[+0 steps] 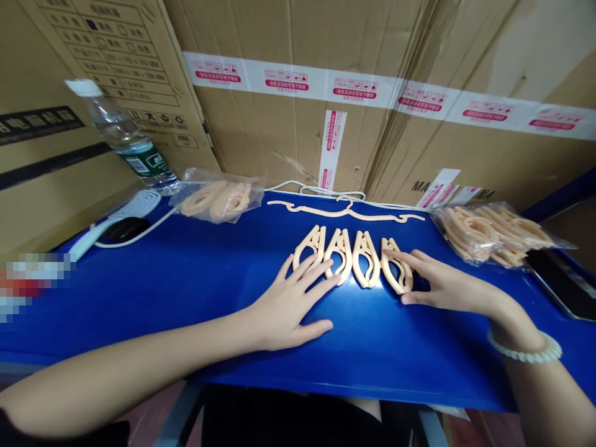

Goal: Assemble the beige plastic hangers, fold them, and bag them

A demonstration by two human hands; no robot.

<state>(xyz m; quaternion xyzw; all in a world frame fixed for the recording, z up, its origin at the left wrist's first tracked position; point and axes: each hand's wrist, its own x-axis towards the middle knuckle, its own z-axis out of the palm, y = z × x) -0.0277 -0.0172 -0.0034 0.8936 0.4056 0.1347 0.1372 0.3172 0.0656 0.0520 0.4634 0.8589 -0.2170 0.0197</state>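
Note:
Several beige folding hangers [358, 259] lie folded in a row on the blue tabletop [223, 267]. My left hand [291, 304] rests flat with spread fingers, its fingertips over the two leftmost hangers and partly hiding them. At the right end of the row, my right hand [433, 279] has the last folded hanger [387, 272] between its fingers near the top and its thumb near the bottom. Behind the row lies one unfolded hanger [321, 212], its arms stretched out sideways and its hook toward the boxes.
Clear bags of folded hangers lie at back left [218, 197] and right [488, 233]. A phone [561, 282] sits at the right edge. On the left are a water bottle [125, 136], a pale hairbrush [112, 220] and a white cable [139, 239]. Cardboard boxes [288, 136] wall the back.

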